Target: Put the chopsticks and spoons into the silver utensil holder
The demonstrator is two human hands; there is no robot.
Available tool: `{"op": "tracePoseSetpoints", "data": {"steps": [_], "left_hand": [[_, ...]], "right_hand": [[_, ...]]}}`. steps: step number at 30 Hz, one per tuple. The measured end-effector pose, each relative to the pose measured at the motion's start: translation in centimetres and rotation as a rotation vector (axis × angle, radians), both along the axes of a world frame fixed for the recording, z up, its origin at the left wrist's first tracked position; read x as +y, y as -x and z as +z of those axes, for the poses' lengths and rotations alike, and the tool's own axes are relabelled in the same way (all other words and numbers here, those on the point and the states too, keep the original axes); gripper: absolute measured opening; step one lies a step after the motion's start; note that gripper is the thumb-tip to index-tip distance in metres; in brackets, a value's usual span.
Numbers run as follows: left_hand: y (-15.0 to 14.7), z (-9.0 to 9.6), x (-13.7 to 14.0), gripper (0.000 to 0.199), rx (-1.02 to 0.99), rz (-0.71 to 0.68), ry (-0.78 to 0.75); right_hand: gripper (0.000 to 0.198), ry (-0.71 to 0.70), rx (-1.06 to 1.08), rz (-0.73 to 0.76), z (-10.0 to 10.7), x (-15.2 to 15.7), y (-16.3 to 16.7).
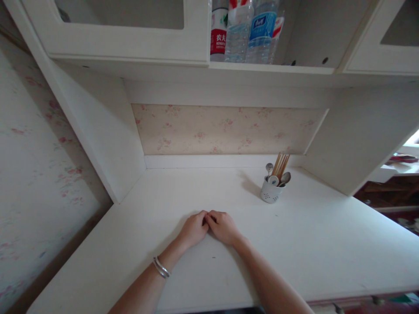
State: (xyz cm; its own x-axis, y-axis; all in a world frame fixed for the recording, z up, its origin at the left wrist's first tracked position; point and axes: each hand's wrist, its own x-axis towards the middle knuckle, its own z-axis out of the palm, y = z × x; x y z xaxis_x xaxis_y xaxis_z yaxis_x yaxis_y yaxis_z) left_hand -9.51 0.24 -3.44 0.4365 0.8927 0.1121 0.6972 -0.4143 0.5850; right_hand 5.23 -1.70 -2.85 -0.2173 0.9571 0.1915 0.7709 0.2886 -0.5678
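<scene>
My left hand (194, 228) rests on the white tabletop (157, 192) with its fingers curled in, and two silver bangles (161, 267) circle that wrist. Against it lies my right hand (223, 227), also closed, the two touching at the thumbs and knuckles. I see nothing held in either one. Beyond the right hand, apart from it, stands a white utensil holder (271, 192) with dark dots. Several wooden chopsticks (280, 165) and metal spoons (285, 178) stick up out of it.
White side panels (108, 144) bound the tabletop left and right. Overhead, a cabinet shelf (278, 69) holds several plastic bottles (262, 32). Flowered wallpaper (216, 131) shows at the back. Cluttered shelving (386, 189) stands past the right panel.
</scene>
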Motion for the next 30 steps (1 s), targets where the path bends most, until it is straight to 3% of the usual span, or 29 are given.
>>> {"op": "tracePoseSetpoints", "data": {"steps": [30], "left_hand": [[0.01, 0.21, -0.10, 0.025, -0.007, -0.004, -0.005]], "right_hand": [[0.033, -0.011, 0.014, 0.013, 0.24, -0.14, 0.01]]}}
